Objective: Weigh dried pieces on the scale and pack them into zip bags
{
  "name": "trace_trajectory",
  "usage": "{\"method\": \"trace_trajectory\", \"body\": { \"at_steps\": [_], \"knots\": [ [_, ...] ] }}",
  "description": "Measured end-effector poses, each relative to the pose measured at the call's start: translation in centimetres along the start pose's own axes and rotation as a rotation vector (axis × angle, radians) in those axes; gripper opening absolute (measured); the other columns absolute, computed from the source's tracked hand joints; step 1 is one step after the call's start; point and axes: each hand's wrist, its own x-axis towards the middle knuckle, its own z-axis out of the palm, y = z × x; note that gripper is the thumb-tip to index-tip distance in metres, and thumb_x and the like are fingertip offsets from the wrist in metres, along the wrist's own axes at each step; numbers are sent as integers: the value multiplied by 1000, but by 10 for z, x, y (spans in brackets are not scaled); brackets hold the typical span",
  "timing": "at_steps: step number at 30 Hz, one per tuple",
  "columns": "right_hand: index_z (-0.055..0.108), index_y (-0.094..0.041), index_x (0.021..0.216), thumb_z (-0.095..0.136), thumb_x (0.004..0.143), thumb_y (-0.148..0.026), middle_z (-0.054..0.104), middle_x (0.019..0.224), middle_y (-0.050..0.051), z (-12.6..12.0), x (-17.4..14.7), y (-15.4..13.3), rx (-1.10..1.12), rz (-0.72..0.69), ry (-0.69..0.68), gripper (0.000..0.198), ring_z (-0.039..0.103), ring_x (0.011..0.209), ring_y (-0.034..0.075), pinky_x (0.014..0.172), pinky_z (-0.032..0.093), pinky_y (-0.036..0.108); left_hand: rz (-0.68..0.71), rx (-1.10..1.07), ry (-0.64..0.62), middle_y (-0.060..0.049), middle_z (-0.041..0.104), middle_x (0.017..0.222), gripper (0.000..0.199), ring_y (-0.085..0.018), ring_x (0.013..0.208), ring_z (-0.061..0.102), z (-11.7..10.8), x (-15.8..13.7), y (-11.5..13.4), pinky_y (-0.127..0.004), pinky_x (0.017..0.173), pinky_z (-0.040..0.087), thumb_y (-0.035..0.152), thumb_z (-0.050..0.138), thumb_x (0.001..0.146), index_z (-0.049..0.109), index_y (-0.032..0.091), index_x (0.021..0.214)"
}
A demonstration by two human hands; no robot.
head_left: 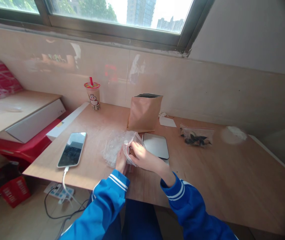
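Observation:
Near the front of the table, my left hand (121, 160) is closed around a small clear plastic bag (133, 136). The curled fingers of my right hand (140, 154) are at the mouth of this bag. Something small and dark shows by those fingertips, too little of it to name. Just left of my hands lies a pile of crumpled clear plastic bags (112, 144). A flat scale with a silver top (157, 145) sits behind my right hand, its front partly covered. An open brown kraft pouch (144, 113) stands upright behind the scale.
On the left are a phone (72, 149) on a white cable and a drink cup (94, 96) with a red straw. To the right lie a white paper (167, 122), a zip bag of dark pieces (196, 136) and some white material (236, 132). A power strip (59, 191) is below.

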Motion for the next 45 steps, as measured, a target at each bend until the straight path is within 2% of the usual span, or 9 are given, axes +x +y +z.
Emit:
{"method": "trace_trajectory", "body": {
  "at_steps": [3, 8, 11, 15, 17, 20, 24, 30, 45],
  "knots": [
    [49, -24, 93, 49, 77, -6, 60, 91, 2, -7, -6, -9, 106, 83, -47, 24, 59, 85, 19, 78, 53, 34, -1, -2, -6, -3, 69, 78, 29, -19, 80, 66, -1, 0, -2, -26, 71, 52, 30, 76, 69, 66, 12, 90],
    [56, -23, 87, 53, 80, -4, 62, 92, 2, -15, -7, -11, 144, 69, -102, 20, 58, 87, 18, 80, 50, 33, 23, 1, -44, -6, 70, 94, 28, -19, 91, 65, 0, 0, 1, -25, 78, 52, 23, 74, 70, 66, 13, 94],
    [61, -22, 82, 54, 83, -7, 64, 90, 2, -21, -4, -3, 195, 59, -69, 17, 59, 87, 18, 81, 50, 34, 9, 23, -46, -6, 70, 88, 31, -17, 77, 66, 3, -1, 5, -22, 62, 52, 19, 73, 69, 65, 14, 98],
    [63, -21, 84, 64, 83, -20, 67, 92, 2, -44, 15, 10, 358, 36, 153, 1, 64, 88, 17, 80, 53, 33, -81, 37, -73, -9, 71, 85, 40, -12, 47, 56, 3, -3, 10, -20, 38, 40, 34, 63, 80, 59, 16, 115],
    [61, -21, 85, 67, 82, -29, 68, 95, 2, -65, 35, 18, 424, -16, 334, 11, 65, 93, 17, 82, 54, 33, -118, 27, -85, -11, 71, 91, 45, -11, 44, 56, 3, -4, 12, -20, 36, 39, 41, 56, 85, 55, 17, 123],
    [58, -23, 88, 67, 82, -38, 67, 99, 2, -104, 79, 36, 352, -112, 627, 19, 64, 96, 17, 83, 55, 34, -147, 4, -102, -13, 71, 95, 51, -11, 43, 57, 2, -6, 14, -20, 36, 41, 49, 52, 87, 53, 18, 127],
    [57, -23, 90, 65, 83, -35, 66, 94, 3, -141, 134, 65, 183, -151, 739, 17, 64, 88, 16, 81, 55, 33, -146, -6, -104, -14, 71, 94, 50, -11, 41, 57, 0, -5, 13, -20, 37, 41, 47, 54, 86, 53, 17, 126],
    [56, -22, 84, 54, 86, -25, 61, 89, 4, -126, 145, 93, -92, -122, 690, 4, 59, 84, 17, 82, 53, 35, -147, -4, -133, -14, 71, 97, 54, -11, 45, 60, -4, -2, 8, -18, 38, 41, 55, 47, 89, 52, 18, 127],
    [50, -21, 95, 48, 89, -26, 61, 86, 2, -131, 118, 94, -65, -78, 554, 8, 58, 74, 15, 69, 47, 28, -158, 33, -137, -14, 70, 95, 55, -9, 41, 56, -3, -1, 10, -18, 37, 41, 53, 40, 92, 49, 16, 130]
  ]
}}
